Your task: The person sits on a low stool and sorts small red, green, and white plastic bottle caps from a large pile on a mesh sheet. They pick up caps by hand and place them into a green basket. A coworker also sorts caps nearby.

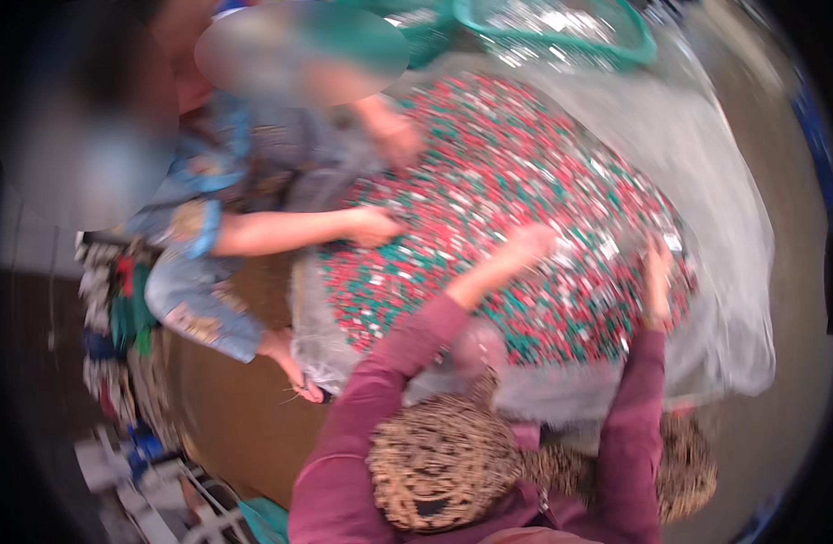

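A broad heap of small red, green and silvery-white pieces lies spread in front of me; their exact kind is too blurred to make out. Over the middle of the heap is my left hand, its fingers smeared by motion, so a grip cannot be told. My right hand reaches onto the heap's right side with fingers stretched out, close to a whitish piece. Maroon sleeves cover both my arms.
A pale translucent sheet lies beneath the heap. Green baskets stand at its far side. Across on the left, a co-worker's hands touch the heap. Stacked cloth-like items line the left. My patterned knee is close by.
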`<state>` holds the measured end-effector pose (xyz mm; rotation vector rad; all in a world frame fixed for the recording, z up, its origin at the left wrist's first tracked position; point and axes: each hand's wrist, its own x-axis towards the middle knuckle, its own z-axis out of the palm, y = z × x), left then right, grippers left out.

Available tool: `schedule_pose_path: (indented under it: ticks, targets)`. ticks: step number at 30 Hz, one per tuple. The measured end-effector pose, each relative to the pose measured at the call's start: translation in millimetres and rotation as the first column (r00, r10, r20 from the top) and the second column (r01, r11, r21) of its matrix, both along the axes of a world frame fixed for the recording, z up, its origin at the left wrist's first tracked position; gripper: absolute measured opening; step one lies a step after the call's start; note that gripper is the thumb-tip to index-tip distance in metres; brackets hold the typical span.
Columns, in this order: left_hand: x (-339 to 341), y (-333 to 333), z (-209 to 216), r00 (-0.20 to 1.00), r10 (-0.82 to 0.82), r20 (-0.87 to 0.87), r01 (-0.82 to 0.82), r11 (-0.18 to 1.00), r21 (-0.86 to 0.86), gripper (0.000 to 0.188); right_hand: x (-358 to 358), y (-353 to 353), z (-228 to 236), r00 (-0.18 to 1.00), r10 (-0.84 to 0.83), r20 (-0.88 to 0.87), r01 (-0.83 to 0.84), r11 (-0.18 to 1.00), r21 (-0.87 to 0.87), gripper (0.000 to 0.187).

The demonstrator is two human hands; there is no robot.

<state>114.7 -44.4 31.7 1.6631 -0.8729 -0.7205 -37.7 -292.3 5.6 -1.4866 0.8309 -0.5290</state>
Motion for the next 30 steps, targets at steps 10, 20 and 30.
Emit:
schedule_pose_path:
  ticks: [10,20,30]
  targets:
    - [-13,13,-5,-0.095,-0.237,-0.967,-0.467,0.868,-0.167,0.018,19,12,-31,0.828,-0.004,-0.561,-0.355,0.770,-0.530,0.030]
    - [-62,12,-18,-0.225,-0.306,-0.925,-0.230,0.939,-0.254,0.056,11,115,103,0.914,0.385,-0.127,-0.405,0.882,-0.241,0.035]
    - [-21,11,8,-0.213,-0.302,-0.929,-0.400,0.895,-0.199,0.038,2,-17,24,0.996,-0.016,-0.093,-0.003,0.979,-0.205,0.037]
